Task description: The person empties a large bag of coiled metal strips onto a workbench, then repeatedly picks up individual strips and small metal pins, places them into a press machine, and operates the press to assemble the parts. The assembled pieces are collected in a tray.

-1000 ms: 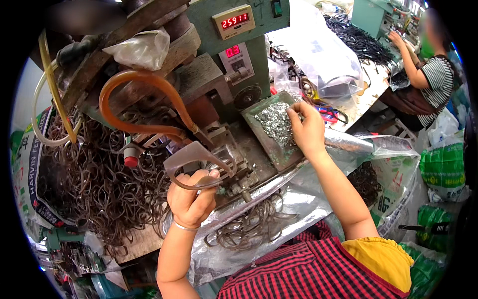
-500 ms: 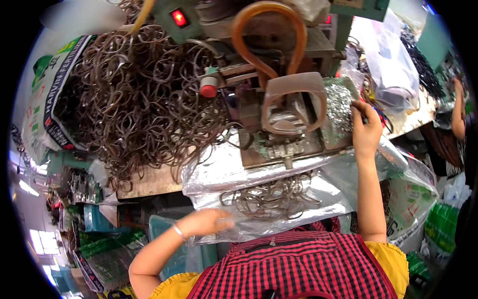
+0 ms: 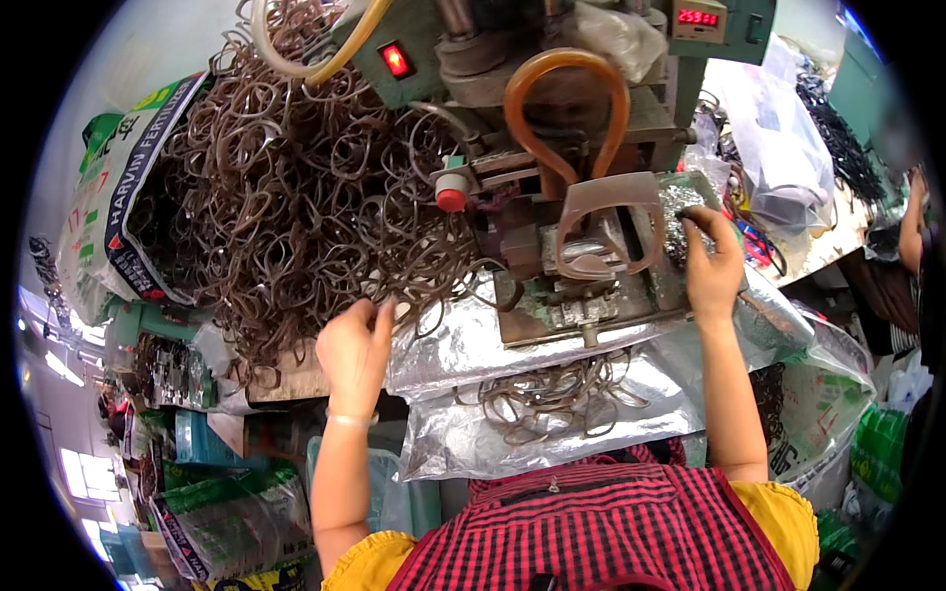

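At the front edge of a big heap of dull brown belt-like loops [image 3: 296, 197], my left hand [image 3: 355, 360] reaches up, thumb apart from the fingers and nothing visible in it. My right hand [image 3: 714, 266] is at a tray of tiny shiny metal pieces [image 3: 675, 231], its dark-tipped fingers bent together; whatever they pinch is too small to make out. Between the hands stands a green press machine [image 3: 591, 118], with a pale rounded frame [image 3: 658, 212] over its metal work plate [image 3: 527, 323]. Several similar loops [image 3: 562, 394] lie on silver sheeting [image 3: 443, 443] before me.
A red push button [image 3: 451, 200] and an orange hose [image 3: 567, 59] stick out from the machine. A printed sack [image 3: 128, 217] borders the heap on the left. Clear plastic bags [image 3: 778, 148] sit at the right. Another person's arm [image 3: 912, 222] shows at the far right.
My left hand has moved up and forward from above the silver sheeting to the heap's front edge. My right hand stays at the tray of metal pieces. The whole view has shifted slightly.
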